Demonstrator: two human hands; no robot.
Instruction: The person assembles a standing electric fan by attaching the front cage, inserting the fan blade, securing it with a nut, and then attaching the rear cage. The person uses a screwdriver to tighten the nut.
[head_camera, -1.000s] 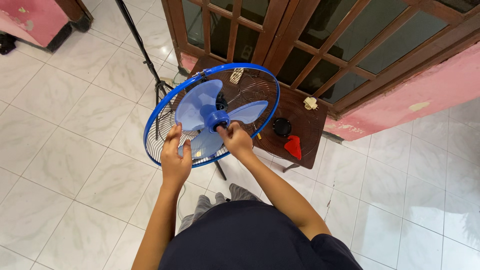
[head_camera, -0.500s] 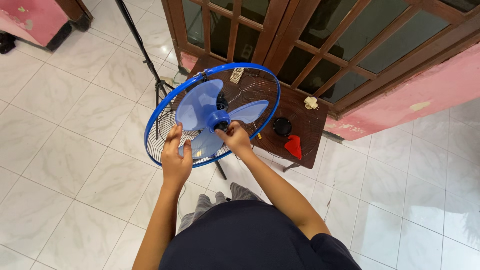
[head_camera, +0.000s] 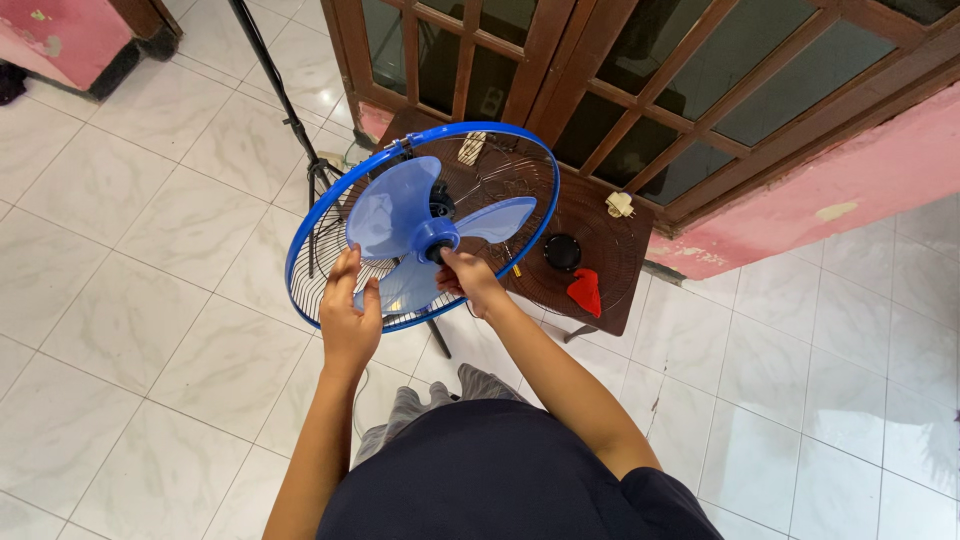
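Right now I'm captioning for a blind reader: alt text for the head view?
Seen from above, a person's right hand pinches the hub of a blue fan blade while the left hand steadies a lower blade. The blue-rimmed wire guard stands before a brown table.

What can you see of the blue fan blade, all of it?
The fan blade is translucent light-blue plastic with three broad lobes around a darker blue hub. It sits inside the blue-rimmed wire guard, whose front is open, tilted up toward the camera. The left hand grips the lowest lobe at the rim; the right hand pinches the hub's centre. Nothing else touches it.
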